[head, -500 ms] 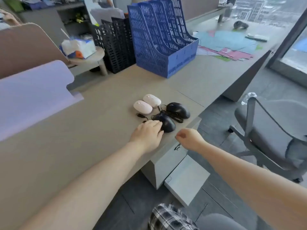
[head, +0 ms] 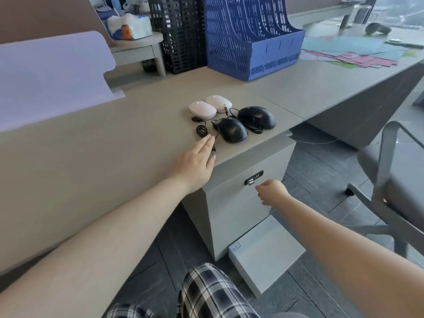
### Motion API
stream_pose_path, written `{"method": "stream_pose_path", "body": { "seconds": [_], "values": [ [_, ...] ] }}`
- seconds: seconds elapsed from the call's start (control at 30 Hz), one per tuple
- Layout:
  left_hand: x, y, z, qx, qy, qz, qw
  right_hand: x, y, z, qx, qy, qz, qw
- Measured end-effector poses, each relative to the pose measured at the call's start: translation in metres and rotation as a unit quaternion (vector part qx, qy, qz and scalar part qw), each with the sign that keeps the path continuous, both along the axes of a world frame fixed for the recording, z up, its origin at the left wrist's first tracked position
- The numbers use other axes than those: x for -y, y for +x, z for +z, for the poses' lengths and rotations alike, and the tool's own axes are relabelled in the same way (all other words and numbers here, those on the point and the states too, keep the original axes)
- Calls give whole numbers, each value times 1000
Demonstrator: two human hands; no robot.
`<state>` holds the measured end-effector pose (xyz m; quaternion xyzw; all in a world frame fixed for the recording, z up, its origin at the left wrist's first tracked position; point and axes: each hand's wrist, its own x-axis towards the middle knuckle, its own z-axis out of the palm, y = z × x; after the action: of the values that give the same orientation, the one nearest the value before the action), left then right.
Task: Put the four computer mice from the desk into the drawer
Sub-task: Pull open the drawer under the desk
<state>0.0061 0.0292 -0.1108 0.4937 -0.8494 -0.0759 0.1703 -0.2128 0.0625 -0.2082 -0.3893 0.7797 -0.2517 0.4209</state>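
Note:
Two white mice (head: 202, 110) (head: 219, 103) and two black corded mice (head: 231, 129) (head: 256, 117) lie together near the desk's (head: 103, 161) front edge. My left hand (head: 197, 164) rests flat and open on the desk, its fingertips on the black cable (head: 201, 131) just left of the nearer black mouse. Below the desk stands a grey drawer cabinet (head: 231, 210) with a black lock (head: 253, 177). My right hand (head: 271, 191) is curled at the cabinet's front, just below the lock; whether it grips anything is hidden.
A blue file rack (head: 252, 37) and a black mesh rack (head: 179, 33) stand behind the mice. Coloured papers (head: 358, 56) lie at far right. A grey chair (head: 394, 180) stands right of the cabinet, a flat grey box (head: 266, 253) on the floor before it.
My left hand has drawn back off the nearer black mouse and flattened on the desk. My right hand has dropped lower, from the desk edge to the cabinet front below the lock.

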Motion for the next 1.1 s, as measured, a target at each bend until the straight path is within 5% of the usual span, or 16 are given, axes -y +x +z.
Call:
{"method": "stream_pose_path", "body": {
  "seconds": [0.2,0.43,0.93,1.0,1.1],
  "values": [
    [5,3,1,-8,63,60,996,9,13,-2,166,-8,-89,982],
    [11,2,-7,6,44,70,997,32,16,-9,227,14,-181,957],
    [10,-4,0,101,50,96,989,18,5,0,181,74,-143,970],
    [9,-4,0,104,51,96,989,2,-5,7,119,102,-101,982],
    [8,-5,1,108,49,102,988,-22,-19,15,-213,12,-4,977]
  ]
}}
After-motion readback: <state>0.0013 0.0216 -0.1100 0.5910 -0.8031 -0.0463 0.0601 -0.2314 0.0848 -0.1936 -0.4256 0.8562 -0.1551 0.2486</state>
